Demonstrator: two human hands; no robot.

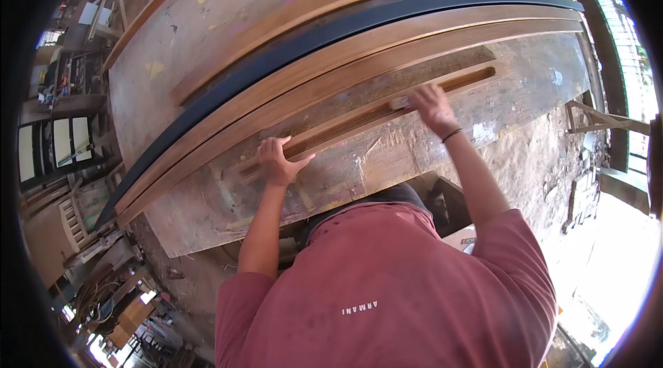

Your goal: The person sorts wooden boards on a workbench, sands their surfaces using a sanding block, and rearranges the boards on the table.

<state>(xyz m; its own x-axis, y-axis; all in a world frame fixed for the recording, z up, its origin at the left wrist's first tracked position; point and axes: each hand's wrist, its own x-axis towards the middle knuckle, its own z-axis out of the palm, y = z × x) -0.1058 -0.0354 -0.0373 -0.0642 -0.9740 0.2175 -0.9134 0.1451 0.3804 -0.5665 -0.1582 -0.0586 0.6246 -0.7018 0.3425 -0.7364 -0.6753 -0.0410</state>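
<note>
A grooved wooden strip lies slanted across the worktable, with dark lines running along its recessed face. My left hand grips across the strip near its left end, fingers at the far edge and thumb stretched toward the near edge. Further right, my right hand is over the strip, its fingers closed and slightly blurred. From those fingers a small pale block sticks out against the strip's face; its exact kind is unclear. A dark band is on my right wrist.
Beyond the strip lie two long brown boards, a long dark blue-black board and a shorter wooden moulding. The stained worktable has its near edge at my waist. Cluttered shelves stand left; a wooden trestle stands right.
</note>
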